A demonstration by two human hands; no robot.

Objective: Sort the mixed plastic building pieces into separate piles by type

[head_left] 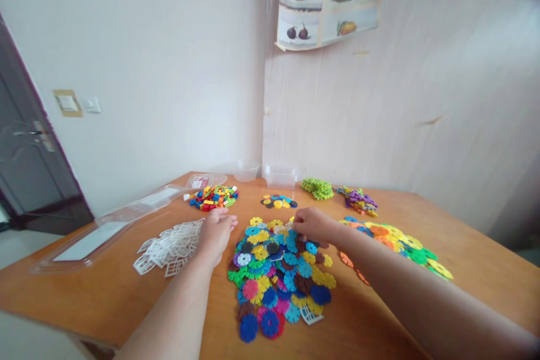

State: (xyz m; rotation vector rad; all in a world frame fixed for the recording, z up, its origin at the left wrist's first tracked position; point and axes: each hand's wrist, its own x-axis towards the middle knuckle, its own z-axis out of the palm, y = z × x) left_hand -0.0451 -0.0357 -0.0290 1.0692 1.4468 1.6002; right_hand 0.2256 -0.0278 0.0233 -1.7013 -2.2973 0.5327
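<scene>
Notched plastic discs [274, 270] in many colours lie in a wide heap in front of me. At the heap's far edge is my right hand [314, 224], its fingers curled down and closed among the discs. A small white piece shows beside those fingertips; what they grip is hidden. My left hand [217, 232] is between the disc heap and a pile of white lattice window pieces [171, 248], with its fingers stretched out and nothing seen in them. One white window piece [310, 314] lies on the near right of the disc heap.
Coloured building bricks [213, 198], a few small discs [278, 201], green pieces [316, 188] and purple pieces [360, 201] sit farther back. Larger discs [396, 239] lie under my right forearm. Clear containers [280, 177] stand by the wall; clear lids [90, 244] line the left edge.
</scene>
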